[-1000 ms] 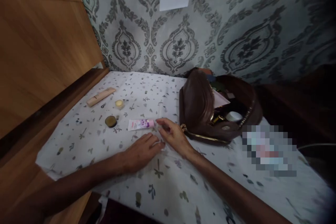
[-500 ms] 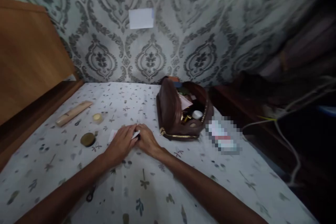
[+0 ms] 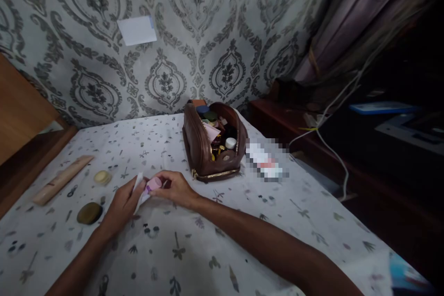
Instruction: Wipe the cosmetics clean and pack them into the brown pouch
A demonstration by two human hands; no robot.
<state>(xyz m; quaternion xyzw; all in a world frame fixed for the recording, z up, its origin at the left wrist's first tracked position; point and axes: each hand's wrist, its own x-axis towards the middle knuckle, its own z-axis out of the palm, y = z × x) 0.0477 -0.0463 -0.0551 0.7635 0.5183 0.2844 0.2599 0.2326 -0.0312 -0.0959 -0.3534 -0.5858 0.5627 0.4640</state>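
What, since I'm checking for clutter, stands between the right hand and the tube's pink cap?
Nothing visible: the right hand has its thumb and finger at the pink cap, while the left hand holds the tube.

The single head-worn camera looks forward and down over the printed cloth (image 3: pixel 194 259) — left hand (image 3: pixel 121 201) and right hand (image 3: pixel 178 189) at close range, left of centre — and faces the damask-patterned wall (image 3: pixel 197 55) beyond, across the upper frame.
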